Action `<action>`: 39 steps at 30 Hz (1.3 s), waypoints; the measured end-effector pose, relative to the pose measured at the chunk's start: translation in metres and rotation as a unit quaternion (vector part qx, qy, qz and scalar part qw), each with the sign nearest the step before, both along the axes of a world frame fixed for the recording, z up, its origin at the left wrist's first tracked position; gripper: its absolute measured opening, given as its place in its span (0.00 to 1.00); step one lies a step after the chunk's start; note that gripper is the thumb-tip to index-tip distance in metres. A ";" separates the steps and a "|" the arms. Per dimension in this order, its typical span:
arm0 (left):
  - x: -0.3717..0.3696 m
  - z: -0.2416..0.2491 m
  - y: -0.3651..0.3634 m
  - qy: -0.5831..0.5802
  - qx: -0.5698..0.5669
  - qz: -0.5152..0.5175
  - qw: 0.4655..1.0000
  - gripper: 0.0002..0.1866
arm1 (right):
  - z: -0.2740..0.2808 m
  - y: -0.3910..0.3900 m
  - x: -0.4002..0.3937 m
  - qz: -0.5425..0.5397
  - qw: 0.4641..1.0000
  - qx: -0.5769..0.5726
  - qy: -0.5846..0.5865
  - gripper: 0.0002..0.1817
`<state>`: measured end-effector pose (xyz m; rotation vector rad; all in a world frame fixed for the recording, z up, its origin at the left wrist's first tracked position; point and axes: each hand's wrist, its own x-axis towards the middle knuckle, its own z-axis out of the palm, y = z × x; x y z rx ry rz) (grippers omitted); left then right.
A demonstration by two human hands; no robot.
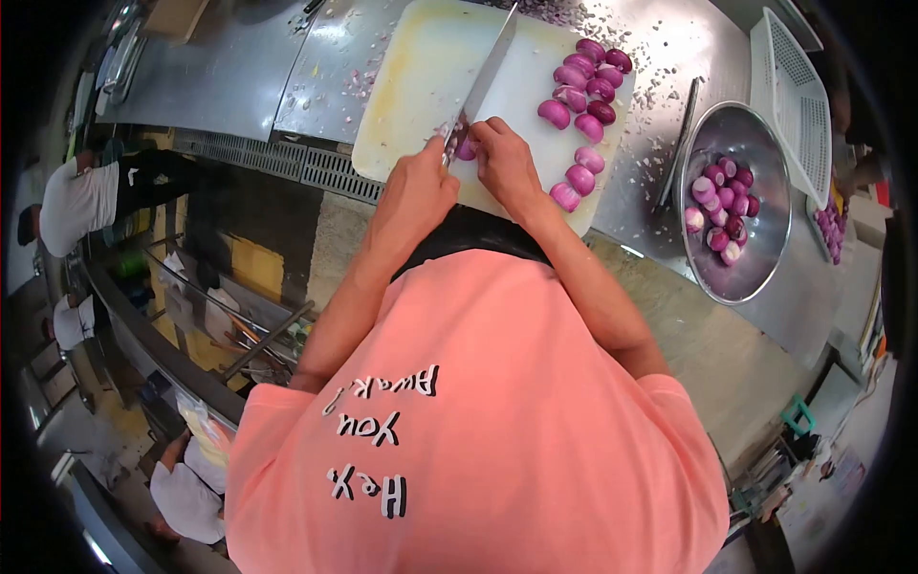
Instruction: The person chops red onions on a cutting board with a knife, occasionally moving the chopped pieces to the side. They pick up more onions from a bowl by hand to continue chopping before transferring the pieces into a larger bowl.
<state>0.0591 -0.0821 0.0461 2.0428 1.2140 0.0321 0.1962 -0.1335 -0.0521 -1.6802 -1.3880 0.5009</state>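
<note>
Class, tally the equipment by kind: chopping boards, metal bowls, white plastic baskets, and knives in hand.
Chopping boards: 1
Metal bowls: 1
White plastic baskets: 1
Knives in hand: 1, in the left hand
Total: 4

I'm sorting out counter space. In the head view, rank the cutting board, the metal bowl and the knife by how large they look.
1. Cutting board, largest.
2. Metal bowl.
3. Knife, smallest, gripped by the left hand.
</note>
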 end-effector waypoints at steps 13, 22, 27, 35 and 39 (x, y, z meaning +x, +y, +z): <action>0.013 -0.045 -0.001 -0.018 0.063 -0.006 0.998 0.16 | -0.009 -0.006 0.002 -0.004 0.999 0.038 0.010 0.05; 0.017 -0.039 -0.007 -0.026 0.063 -0.007 0.998 0.13 | -0.013 -0.007 0.001 -0.013 0.998 0.061 0.024 0.06; 0.013 -0.012 -0.005 -0.001 0.045 -0.009 0.999 0.15 | -0.016 -0.005 0.003 -0.017 0.997 0.078 0.008 0.05; 0.019 -0.026 0.010 -0.068 -0.044 0.022 0.997 0.18 | -0.021 -0.008 0.005 -0.011 0.997 0.074 -0.006 0.04; -0.011 -0.012 0.014 -0.138 -0.013 0.053 0.989 0.16 | -0.002 -0.002 -0.006 -0.062 0.997 0.022 -0.028 0.06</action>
